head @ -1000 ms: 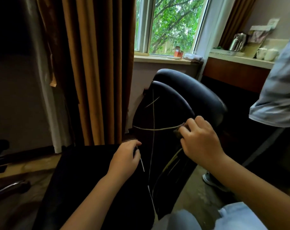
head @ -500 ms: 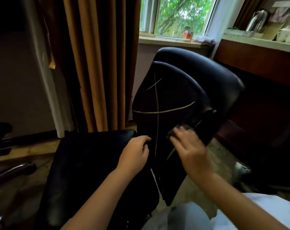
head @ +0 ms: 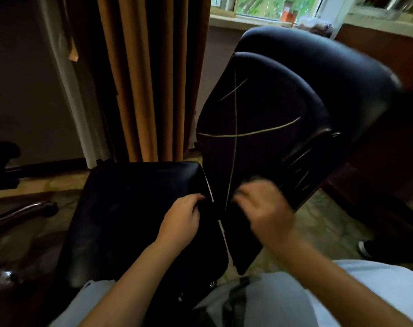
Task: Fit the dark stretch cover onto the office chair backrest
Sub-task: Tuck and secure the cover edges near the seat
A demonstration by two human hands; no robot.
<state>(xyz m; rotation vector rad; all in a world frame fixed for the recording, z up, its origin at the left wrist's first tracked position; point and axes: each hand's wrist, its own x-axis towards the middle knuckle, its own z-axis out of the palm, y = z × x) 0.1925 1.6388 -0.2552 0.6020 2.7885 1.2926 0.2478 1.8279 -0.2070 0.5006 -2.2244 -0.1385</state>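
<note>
Fingers (head: pixel 193 201) of the left hand (head: pixel 181 219) are curled round a dark fold at the near left hem of the stretch cover (head: pixel 259 142), just beside the edge of the seat (head: pixel 134 208). The right hand (head: pixel 265 210) is laid against the cover's near right hem, knuckles up, but is smeared by motion (whether cloth is pinched cannot be told). The cover, dark with thin pale lines crossing it, is drawn over the near face of the backrest (head: pixel 337 74), which is tilted away to the right. Its lowest corner reaches nearer than both hands.

Brown curtains (head: pixel 153 67) are hung to the far left of the chair, and a windowsill (head: pixel 248 20) bearing a small orange box (head: pixel 288 15) is seen beyond it. A wooden cabinet (head: pixel 389 48) is set close on the right of the backrest, and a chrome chair leg (head: pixel 18 214) lies on the left. Bare floor (head: pixel 318 220) is exposed on the near right, beneath the backrest.
</note>
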